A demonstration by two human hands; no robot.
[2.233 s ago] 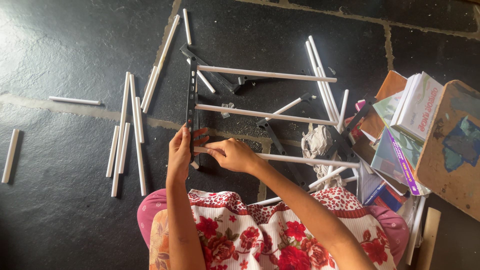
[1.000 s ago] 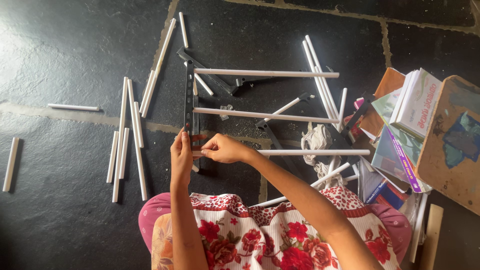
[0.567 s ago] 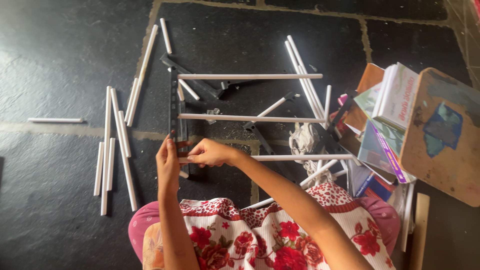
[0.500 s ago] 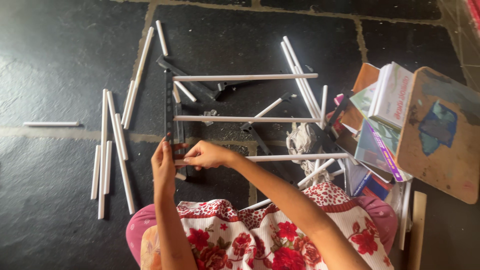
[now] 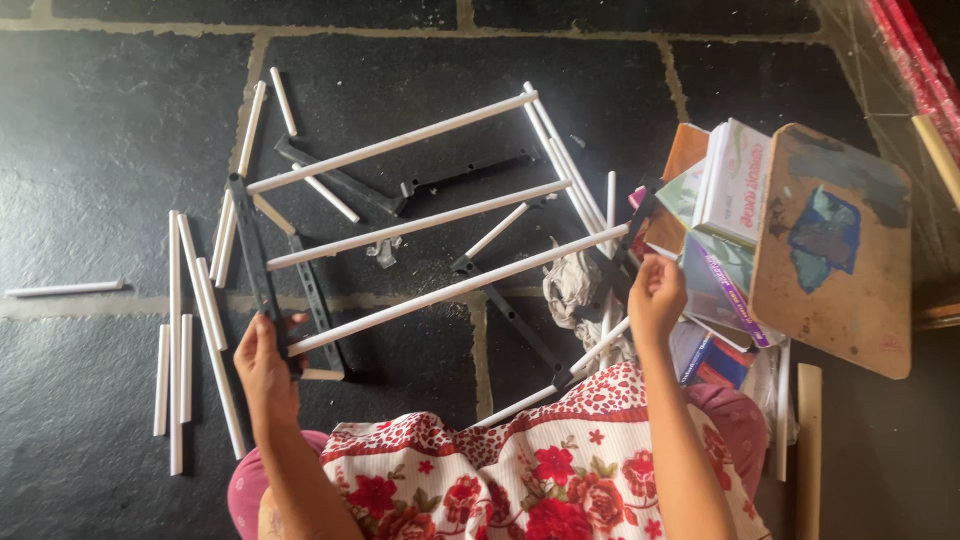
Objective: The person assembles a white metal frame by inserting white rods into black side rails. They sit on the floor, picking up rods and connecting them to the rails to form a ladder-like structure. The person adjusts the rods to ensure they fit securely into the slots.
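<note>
White tubes, three of them, now slant across the black side bar (image 5: 262, 280), which the left hand (image 5: 265, 368) holds in a closed grip; earlier they lay level. The right hand (image 5: 655, 298) has moved off to the black piece by the books (image 5: 735, 180), fingers curled on it. Bare stone floor (image 5: 90, 120) lies open at left.

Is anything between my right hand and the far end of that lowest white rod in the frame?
Nothing visible. The right hand is already at that end of the lowest white rod, while the left hand holds the black side rail.
</note>
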